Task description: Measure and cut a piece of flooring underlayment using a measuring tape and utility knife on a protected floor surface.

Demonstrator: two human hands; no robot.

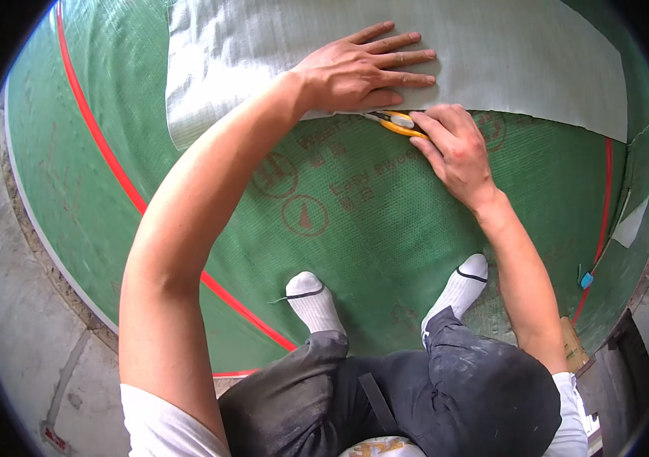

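My left hand point(362, 72) lies flat with its fingers spread on a silvery-white sheet point(515, 61), pressing near the sheet's lower edge. In my right hand point(458, 152) is a small yellow-handled cutting tool point(394, 123), gripped between thumb and fingers. Its dark, narrow front end points left and meets the sheet's edge just below my left thumb. Whether it is a knife or snips cannot be made out. Under the sheet spreads a green woven plastic covering point(385, 221) with red printed marks. To the right of the tool, the sheet's edge runs uneven.
Red tape lines point(103, 141) cross the green covering on both sides. My socked feet point(313, 301) stand on it, below the sheet. At the right lie a small blue object point(586, 280) and a pale scrap point(631, 223). Bare concrete point(31, 305) borders the covering at left.
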